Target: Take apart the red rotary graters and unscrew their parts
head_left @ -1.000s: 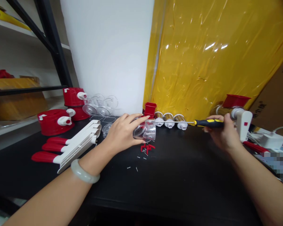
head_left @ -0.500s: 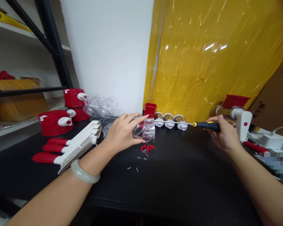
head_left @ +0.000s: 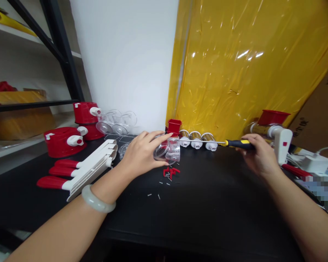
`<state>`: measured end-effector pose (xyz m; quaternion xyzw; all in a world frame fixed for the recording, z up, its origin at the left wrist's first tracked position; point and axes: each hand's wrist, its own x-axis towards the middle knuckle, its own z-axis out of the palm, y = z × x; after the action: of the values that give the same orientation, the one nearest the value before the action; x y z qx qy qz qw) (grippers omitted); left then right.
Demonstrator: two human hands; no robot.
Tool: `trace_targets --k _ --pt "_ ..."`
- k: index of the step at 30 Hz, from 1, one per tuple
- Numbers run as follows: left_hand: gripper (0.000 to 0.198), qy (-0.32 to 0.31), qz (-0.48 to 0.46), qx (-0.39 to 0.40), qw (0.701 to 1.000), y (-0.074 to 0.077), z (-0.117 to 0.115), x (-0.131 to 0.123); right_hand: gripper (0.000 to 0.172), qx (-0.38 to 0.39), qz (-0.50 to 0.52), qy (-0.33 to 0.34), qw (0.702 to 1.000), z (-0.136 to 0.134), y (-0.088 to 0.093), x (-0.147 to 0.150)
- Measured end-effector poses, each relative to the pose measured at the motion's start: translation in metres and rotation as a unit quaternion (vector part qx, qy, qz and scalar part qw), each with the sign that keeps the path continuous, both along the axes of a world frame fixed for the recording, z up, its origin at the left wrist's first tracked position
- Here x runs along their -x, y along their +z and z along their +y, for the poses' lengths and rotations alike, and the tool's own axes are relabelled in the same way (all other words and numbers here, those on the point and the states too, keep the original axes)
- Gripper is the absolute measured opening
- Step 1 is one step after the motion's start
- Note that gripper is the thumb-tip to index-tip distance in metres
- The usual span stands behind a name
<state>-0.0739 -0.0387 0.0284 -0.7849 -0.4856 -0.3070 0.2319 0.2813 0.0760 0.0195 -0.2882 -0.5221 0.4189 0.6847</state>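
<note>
Around a clear plastic part [head_left: 174, 150] that lies on its side at mid-table, my left hand [head_left: 143, 153] is wrapped, thumb below and fingers above. My right hand [head_left: 258, 153] grips the black-and-yellow handle of a long screwdriver [head_left: 239, 144]. The shaft runs level to the left, its tip at the clear part's right side; the exact contact is too small to tell. Small red pieces [head_left: 171, 172] and several loose screws [head_left: 159, 197] lie just in front of the clear part. Behind it stands a red hopper [head_left: 174, 126], beside metal grater drums [head_left: 196, 140].
White crank arms with red handles [head_left: 90, 167] and red bases [head_left: 62, 142] lie at the left. Clear cups [head_left: 120, 123] stand behind them. An assembled grater [head_left: 282, 142] is at the right, near a white adapter [head_left: 316, 162]. Shelves border the black table [head_left: 202, 218] on the left.
The fingers of my right hand have shifted slightly on the screwdriver, and its handle looks turned, with more yellow showing. My left hand and the clear part are unmoved.
</note>
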Motion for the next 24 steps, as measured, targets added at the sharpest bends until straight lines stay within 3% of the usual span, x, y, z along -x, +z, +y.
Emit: trace_targets --k 4,5,8,10,12,16,18,21,24 --pt "0.079 0.003 0.004 0.001 1.000 0.0007 -0.0005 -0.0006 0.022 -0.007 0.075 0.085 0.994 -0.0044 0.0029 -0.0004" --pt "0.079 0.003 0.006 0.000 1.000 0.0009 -0.0006 -0.0007 0.021 -0.008 0.065 0.072 0.995 -0.0037 0.0023 -0.0005" --pt "0.080 0.006 0.004 -0.004 1.000 0.0010 -0.0006 -0.0006 0.044 0.008 -0.021 -0.022 0.999 0.0005 -0.0011 -0.0005" --pt "0.081 0.006 0.001 -0.004 1.000 0.0008 -0.0003 -0.0003 0.036 0.015 -0.047 -0.052 0.997 0.0011 -0.0017 0.0001" --pt "0.081 0.003 0.002 -0.003 1.000 0.0006 -0.0001 0.0000 0.015 0.008 0.001 -0.018 1.000 -0.0016 0.0004 0.0011" --pt "0.081 -0.003 0.003 -0.002 1.000 0.0003 0.0000 -0.0002 0.025 0.004 0.098 0.081 0.992 -0.0070 0.0055 0.0026" --pt "0.081 -0.002 0.002 -0.001 1.000 0.0004 -0.0001 -0.0004 0.018 0.011 0.076 0.046 0.996 -0.0050 0.0045 0.0025" --pt "0.080 0.003 0.004 0.000 1.000 0.0008 -0.0003 -0.0008 0.039 0.026 -0.016 -0.046 0.998 0.0003 0.0004 0.0025" --pt "0.081 0.007 0.003 0.000 1.000 0.0010 -0.0006 -0.0011 0.024 0.011 -0.007 -0.041 0.999 0.0004 -0.0003 0.0028"
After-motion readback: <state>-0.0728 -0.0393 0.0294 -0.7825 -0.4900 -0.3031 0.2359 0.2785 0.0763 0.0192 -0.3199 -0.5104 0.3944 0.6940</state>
